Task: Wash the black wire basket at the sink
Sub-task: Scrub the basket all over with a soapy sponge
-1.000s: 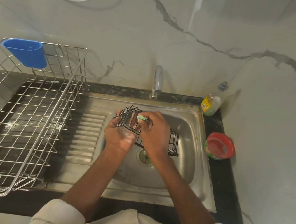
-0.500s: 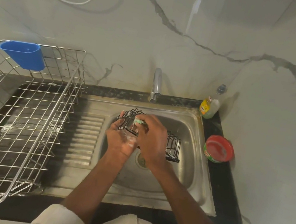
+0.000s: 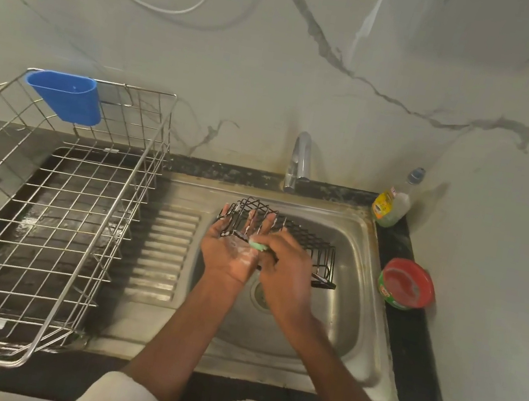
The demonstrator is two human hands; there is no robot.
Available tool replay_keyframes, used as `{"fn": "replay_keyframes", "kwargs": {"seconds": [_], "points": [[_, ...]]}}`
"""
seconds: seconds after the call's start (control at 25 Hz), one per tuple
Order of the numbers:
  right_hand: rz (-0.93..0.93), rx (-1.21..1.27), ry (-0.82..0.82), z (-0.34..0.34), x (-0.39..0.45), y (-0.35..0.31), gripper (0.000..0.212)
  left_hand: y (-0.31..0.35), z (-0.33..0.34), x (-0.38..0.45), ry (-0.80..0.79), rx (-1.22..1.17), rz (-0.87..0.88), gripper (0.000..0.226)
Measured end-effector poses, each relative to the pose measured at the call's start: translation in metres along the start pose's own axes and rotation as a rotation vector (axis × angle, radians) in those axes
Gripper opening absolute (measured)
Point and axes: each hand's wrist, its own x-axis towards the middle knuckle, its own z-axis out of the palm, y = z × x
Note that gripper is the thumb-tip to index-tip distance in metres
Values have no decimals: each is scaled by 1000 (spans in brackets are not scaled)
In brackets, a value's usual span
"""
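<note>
The black wire basket [image 3: 312, 242] lies tilted in the steel sink [image 3: 359, 236], below the faucet [image 3: 299, 160]. My left hand [image 3: 230, 257] is palm up and soapy, its straight, spread fingers lying against the basket's left end. My right hand [image 3: 289, 273] grips a green scrubber [image 3: 257, 245] and holds it at the edge of my left palm, against the basket's near side. My right hand hides the middle of the basket. No water runs from the faucet.
A large steel dish rack [image 3: 45, 217] with a blue plastic holder [image 3: 64, 96] stands on the drainboard at the left. A dish soap bottle [image 3: 391, 203] and a red-lidded tub [image 3: 407, 285] sit on the dark counter right of the sink. A marble wall rises behind.
My right hand has drawn the scrubber from the basket's top down toward my left palm. My left fingers have straightened and spread. The basket has barely shifted.
</note>
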Motion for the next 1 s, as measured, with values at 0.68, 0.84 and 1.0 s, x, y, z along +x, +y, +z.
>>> {"fn": "replay_keyframes", "kwargs": {"seconds": [0.68,0.84,1.0], "points": [[437,-68,97,-59,-33,19,22,2,-13,-23,6,16,123,32],[102,44,75,-38,-4,-33,18,-10,-7,-42,-27,198,65,36],[26,-72,75,-28,3,-36,12,-19,-4,-47,-11,349,82,41]]}}
